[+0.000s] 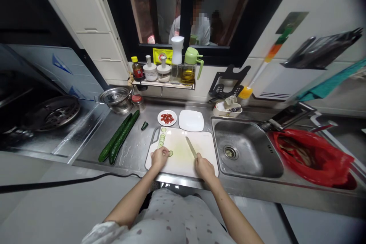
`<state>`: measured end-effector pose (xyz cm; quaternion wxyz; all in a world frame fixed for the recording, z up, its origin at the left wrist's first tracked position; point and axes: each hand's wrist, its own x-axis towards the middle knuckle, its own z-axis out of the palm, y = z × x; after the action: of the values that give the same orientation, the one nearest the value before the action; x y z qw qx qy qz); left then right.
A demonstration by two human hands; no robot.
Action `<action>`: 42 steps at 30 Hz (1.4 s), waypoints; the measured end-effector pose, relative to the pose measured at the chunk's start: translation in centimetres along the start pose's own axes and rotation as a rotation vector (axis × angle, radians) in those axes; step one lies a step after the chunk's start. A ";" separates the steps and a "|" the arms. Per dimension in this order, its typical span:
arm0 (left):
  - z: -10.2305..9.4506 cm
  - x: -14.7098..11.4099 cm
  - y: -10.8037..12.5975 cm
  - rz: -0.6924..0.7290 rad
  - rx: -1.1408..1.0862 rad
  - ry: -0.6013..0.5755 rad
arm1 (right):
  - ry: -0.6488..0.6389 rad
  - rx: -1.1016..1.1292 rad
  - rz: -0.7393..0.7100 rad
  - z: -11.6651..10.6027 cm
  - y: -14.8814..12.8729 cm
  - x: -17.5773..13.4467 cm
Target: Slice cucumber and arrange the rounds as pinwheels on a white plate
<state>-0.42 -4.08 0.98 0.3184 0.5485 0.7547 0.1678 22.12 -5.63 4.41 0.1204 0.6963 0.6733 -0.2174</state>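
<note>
Currently, lower centre: left hand [159, 158] pinching cucumber slice [170, 153], right hand [204, 167] gripping knife [191, 147]; loosened pinch could drop slice.

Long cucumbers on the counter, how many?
2: the outer cucumber, farther left of the cutting board, and the inner cucumber beside it, nearer the board.

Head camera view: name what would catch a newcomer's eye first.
Probably the crumpled bright-red plastic bag, right of the stainless-steel sink. Next, two long dark-green cucumbers left of the rectangular white cutting board. Over that board, the right hand holds a metal-bladed knife, the left hand a thin pale-green slice.
</note>
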 end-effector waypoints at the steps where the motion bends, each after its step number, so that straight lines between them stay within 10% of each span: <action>1: -0.4 0.1 -0.6 -0.034 0.004 0.011 | -0.006 -0.001 0.001 -0.1 0.0 0.0; 28: -2.0 2.1 -3.1 -0.124 0.159 0.173 | -0.034 0.002 0.007 -0.1 -0.2 0.0; 42: -2.3 10.9 1.7 -0.035 0.307 0.203 | -0.048 -0.012 0.009 0.0 -0.2 0.1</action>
<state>-2.81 6.90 0.47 0.1561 0.5578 0.8090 0.0996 21.90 -5.48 4.41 0.1416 0.6931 0.6685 -0.2296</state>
